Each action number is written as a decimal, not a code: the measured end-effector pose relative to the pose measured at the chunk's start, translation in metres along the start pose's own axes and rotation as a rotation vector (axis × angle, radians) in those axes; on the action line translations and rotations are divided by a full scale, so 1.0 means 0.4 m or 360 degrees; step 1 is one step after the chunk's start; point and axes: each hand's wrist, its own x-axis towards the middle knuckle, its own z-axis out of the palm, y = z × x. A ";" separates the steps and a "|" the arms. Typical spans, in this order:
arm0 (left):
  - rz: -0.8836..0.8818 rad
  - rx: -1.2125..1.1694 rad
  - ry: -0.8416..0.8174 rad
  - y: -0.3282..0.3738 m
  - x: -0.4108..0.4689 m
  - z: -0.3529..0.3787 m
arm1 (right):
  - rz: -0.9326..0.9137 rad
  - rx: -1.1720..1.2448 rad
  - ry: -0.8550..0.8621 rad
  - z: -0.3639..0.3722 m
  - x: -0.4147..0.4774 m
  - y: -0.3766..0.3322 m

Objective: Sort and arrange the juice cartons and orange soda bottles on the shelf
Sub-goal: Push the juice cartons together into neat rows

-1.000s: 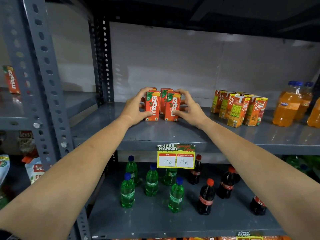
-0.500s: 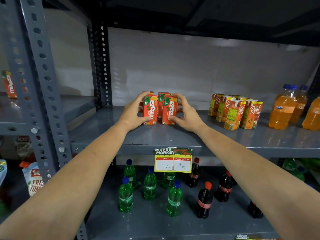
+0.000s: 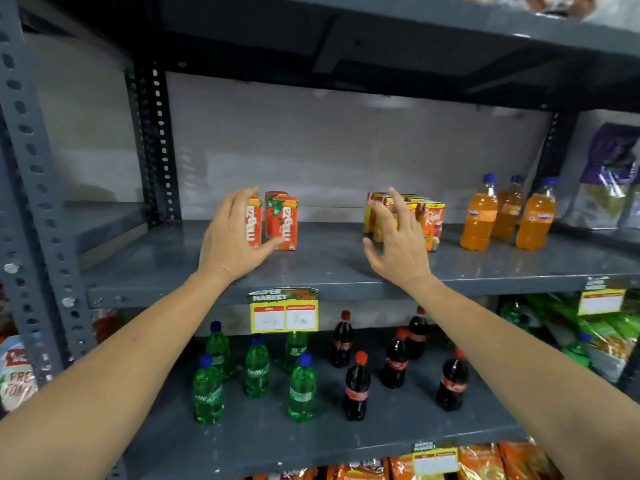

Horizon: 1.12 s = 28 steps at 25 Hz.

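A small cluster of red-orange Maaza juice cartons (image 3: 284, 223) stands upright left of centre on the grey middle shelf (image 3: 346, 268). My left hand (image 3: 228, 237) cups the leftmost carton, fingers along its side and thumb across the front. A group of yellow-orange Real juice cartons (image 3: 431, 223) stands further right. My right hand (image 3: 398, 244) hovers just in front of them with fingers spread, holding nothing and hiding part of the group. Three orange soda bottles (image 3: 479, 216) with blue caps stand at the shelf's right end.
A yellow price tag (image 3: 284, 311) hangs on the shelf's front edge. The shelf below holds green Sprite bottles (image 3: 257, 368) and dark cola bottles (image 3: 356, 386). A perforated steel post (image 3: 41, 202) rises at the left. Purple bags (image 3: 609, 174) sit at the far right.
My right hand has let go of the Maaza cartons and moved right to the Real cartons, fingers now spread. My left hand stays on the Maaza cartons. The view has shifted to the right.
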 end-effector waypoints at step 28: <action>-0.0598 -0.0580 -0.0465 0.406 0.089 0.494 | 0.0333 0.0947 -0.0906 0.019 0.012 0.512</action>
